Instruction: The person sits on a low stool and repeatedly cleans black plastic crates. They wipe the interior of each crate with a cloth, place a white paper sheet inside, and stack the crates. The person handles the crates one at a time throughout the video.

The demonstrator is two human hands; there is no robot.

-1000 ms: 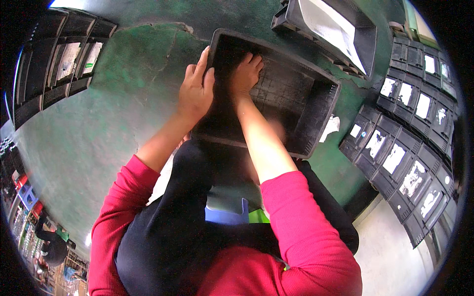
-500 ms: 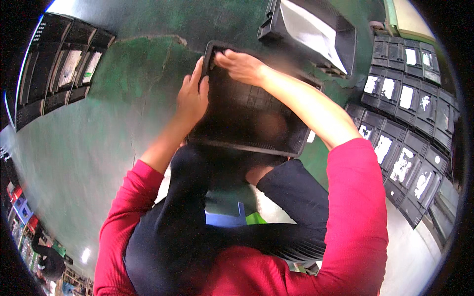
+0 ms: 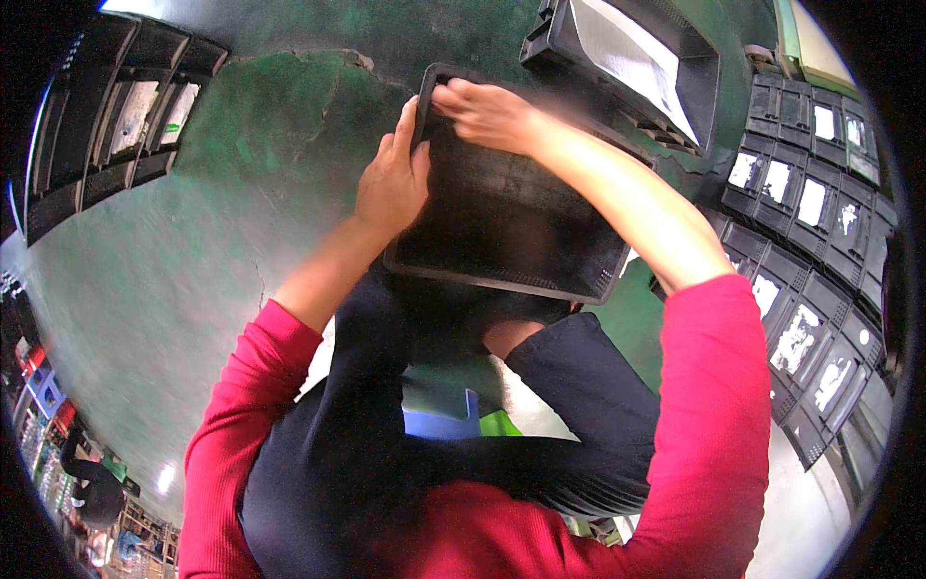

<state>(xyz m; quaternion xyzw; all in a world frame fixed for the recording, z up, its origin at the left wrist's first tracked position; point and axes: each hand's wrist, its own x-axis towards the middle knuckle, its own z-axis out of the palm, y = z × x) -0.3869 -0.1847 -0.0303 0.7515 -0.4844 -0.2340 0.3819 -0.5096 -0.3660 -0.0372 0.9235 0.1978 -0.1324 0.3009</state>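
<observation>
The left hand [image 3: 391, 183] curls its fingers over the left edge of a black plastic crate [image 3: 511, 217]. The right hand [image 3: 487, 114] lies nearly flat on the crate's far rim. The crate sits above the person's knees. Rows of black trays [image 3: 820, 241] with white patches line the right side. The floor [image 3: 193, 241] is green and cracked.

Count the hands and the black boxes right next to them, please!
Hands: 2, the left hand and the right hand
Black tray gripped by both hands: 1
Black bin with a pale sheet inside, just beyond the tray: 1
Total: 4
</observation>
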